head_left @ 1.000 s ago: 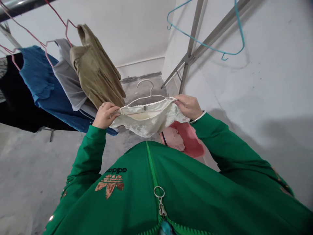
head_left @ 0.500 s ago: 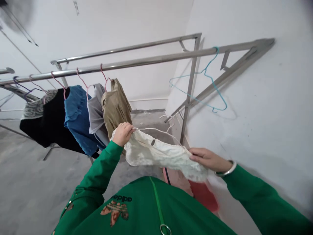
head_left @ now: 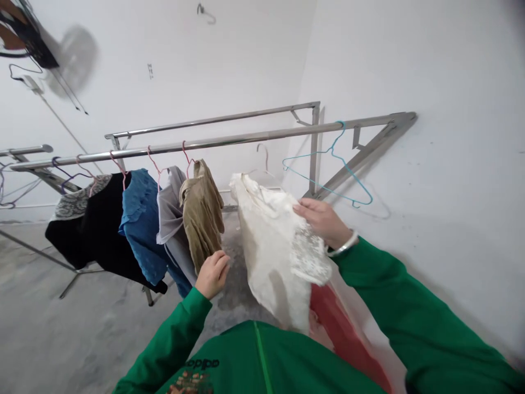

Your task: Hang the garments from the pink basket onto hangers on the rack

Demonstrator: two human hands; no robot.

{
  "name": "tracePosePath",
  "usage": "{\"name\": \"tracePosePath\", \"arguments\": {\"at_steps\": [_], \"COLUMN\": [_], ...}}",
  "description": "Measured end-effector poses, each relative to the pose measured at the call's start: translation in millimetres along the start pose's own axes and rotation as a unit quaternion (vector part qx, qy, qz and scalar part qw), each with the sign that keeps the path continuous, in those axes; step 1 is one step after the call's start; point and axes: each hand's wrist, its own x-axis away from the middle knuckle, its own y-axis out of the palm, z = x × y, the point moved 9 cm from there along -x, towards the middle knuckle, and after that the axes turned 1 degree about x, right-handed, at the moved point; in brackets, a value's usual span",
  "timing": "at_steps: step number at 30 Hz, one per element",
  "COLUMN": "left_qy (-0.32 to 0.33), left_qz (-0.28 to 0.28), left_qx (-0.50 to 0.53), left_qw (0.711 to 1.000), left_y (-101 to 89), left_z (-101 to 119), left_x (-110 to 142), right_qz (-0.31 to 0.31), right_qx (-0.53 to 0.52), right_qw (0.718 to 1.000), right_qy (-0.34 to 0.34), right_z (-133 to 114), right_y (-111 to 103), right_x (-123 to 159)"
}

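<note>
Left hand [head_left: 212, 275] has let go, empty; right hand [head_left: 322, 221] pinches the cream lace garment [head_left: 274, 257]. Soft, light, limp: I'd grip its lace edge.

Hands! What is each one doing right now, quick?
Left hand: loosely curled, holding nothing.
Right hand: closed on the white lacy cloth.

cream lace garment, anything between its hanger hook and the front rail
Nothing visible stands in the way: the white hanger hook of the cream lace garment, held in the right hand, shows just below the nearer steel rail. The khaki garment hangs off to the left, the blue wire hanger off to the right.
</note>
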Motion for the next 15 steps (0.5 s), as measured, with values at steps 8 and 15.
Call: {"name": "tracePosePath", "arguments": {"at_steps": [8,15], "left_qy": [-0.060,-0.086], "left_qz": [-0.033,-0.032], "left_qx": [0.018,0.012], "left_qw": [0.997,0.996], "left_y": [10.4,8.4], "left_z": [-5.3,-13.8], "left_x": [34.0,59.0], "right_qz": [0.050,0.087], "right_qx": [0.090,0.173], "right_qw": [0.987,0.976], "right_qy": [-0.122,-0.099], "right_z": [-25.3,-11.7], "right_y": [84.1,113.2], "right_x": [-100.7,-120.9]}}
